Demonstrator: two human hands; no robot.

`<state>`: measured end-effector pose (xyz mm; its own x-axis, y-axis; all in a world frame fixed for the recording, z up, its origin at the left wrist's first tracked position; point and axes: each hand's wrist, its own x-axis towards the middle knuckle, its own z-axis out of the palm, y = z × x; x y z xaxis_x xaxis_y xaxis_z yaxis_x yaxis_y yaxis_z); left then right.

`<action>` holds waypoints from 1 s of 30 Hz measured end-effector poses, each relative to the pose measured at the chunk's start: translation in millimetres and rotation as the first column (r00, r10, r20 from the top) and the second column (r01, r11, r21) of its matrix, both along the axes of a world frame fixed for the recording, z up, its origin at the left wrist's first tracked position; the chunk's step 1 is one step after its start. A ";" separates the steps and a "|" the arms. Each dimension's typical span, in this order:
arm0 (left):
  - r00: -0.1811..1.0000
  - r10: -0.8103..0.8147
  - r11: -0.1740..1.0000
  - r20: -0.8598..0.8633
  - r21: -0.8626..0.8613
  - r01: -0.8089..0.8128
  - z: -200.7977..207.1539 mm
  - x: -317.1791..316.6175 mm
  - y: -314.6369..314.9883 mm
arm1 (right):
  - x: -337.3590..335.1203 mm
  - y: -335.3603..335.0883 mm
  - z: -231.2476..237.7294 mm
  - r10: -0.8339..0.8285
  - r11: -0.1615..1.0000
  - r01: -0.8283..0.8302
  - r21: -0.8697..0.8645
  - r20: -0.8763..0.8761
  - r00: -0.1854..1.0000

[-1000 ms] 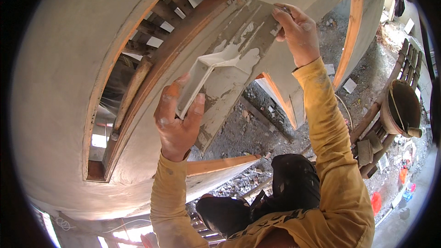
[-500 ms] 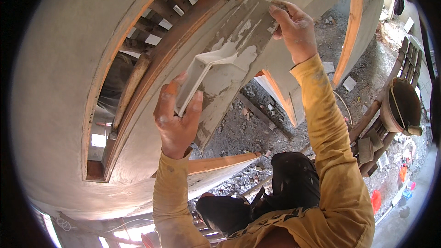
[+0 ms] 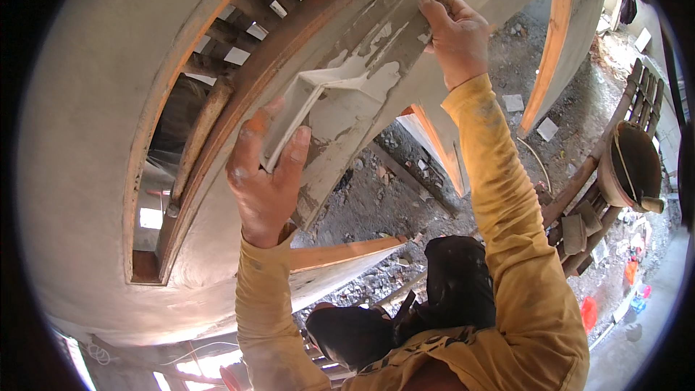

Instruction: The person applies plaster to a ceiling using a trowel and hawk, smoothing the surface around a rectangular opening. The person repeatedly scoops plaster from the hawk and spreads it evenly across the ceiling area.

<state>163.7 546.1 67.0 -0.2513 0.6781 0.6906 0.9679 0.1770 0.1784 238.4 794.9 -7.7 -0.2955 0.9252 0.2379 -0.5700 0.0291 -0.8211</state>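
My left hand [image 3: 266, 177] is closed around a pale, thin-walled angled piece [image 3: 293, 119], thumb on one side and fingers on the other. Its exact kind is unclear. The piece rests against a long grey board [image 3: 340, 127], where wet whitish plaster [image 3: 376, 83] is smeared beside it. At the board's far right end, my right hand [image 3: 460, 36] pinches the edge between thumb and fingers. The board lies slanted along the plastered wall, below a wooden-framed opening [image 3: 246, 101]. My left fingertips are partly hidden behind the pale piece.
A wooden handle-like pole [image 3: 203, 141] leans in the opening. To the right, a bucket [image 3: 630, 166] sits on a bamboo platform [image 3: 572, 203]. Rubble [image 3: 405, 188] covers the ground below. Orange-edged openings [image 3: 550, 51] cut through the curved plaster walls.
My left hand and the pale piece have shifted slightly left and up. My right hand has moved a little left and up, still at the board's end. The whole view has shifted slightly.
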 end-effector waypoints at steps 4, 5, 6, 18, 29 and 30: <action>0.999 0.013 1.000 0.039 0.026 -0.014 2.2 -4.3 -8.5 | 3.3 -12.6 11.0 -0.005 1.000 0.004 0.013 0.082 0.997; 0.998 0.028 0.999 0.050 0.024 -0.029 2.2 -5.5 -14.1 | 3.0 -16.7 10.1 0.016 1.000 -0.017 0.014 0.064 0.998; 0.997 0.042 0.999 0.060 0.023 -0.044 1.5 -5.7 -21.3 | 2.5 -20.7 7.5 0.037 0.999 -0.038 0.015 0.046 0.998; 0.996 -0.044 0.999 0.079 0.029 0.041 5.0 -4.9 -10.3 | 4.7 -7.1 4.6 0.009 1.000 -0.008 0.027 -0.020 1.000; 0.991 0.024 1.000 0.130 -0.006 -0.023 14.7 -15.2 -27.9 | -5.9 -30.3 14.0 -0.053 0.999 0.053 -0.006 0.029 0.998; 0.991 0.043 0.999 0.125 -0.016 -0.041 14.2 -16.8 -35.2 | -9.1 -35.6 10.9 -0.046 0.999 0.046 -0.010 0.018 0.999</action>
